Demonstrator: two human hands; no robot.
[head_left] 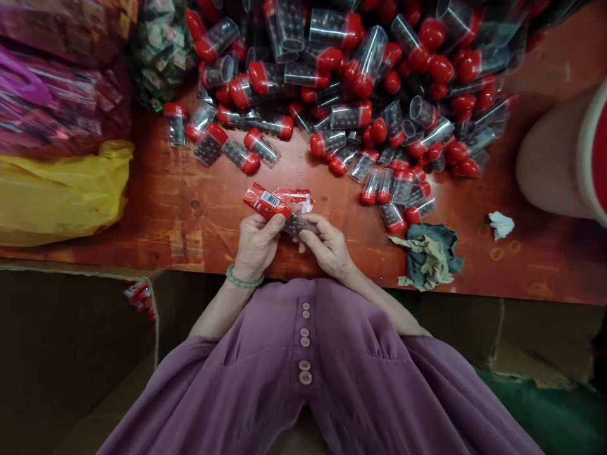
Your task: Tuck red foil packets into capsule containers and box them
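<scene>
Near the table's front edge, my left hand (258,243) pinches a red printed wrapper (269,200) with a white barcode, thumb on top. My right hand (327,243) grips a clear tube of dark balls (298,224) between thumb and fingers. The tube's left end meets the wrapper's lower end; whether it is inside the wrapper, I cannot tell. Behind them shows a second red wrapper piece (298,191), partly covered. Beyond my hands lies a large heap of clear tubes with red caps (351,115), many filled with dark balls.
Left on the table are a yellow plastic bag (61,196), a pink bag of packets (66,104) and a green bag (161,50). On the right are a crumpled cloth (431,253), a white scrap (501,225) and a pale bucket (552,151). Below stands an open cardboard box (85,328).
</scene>
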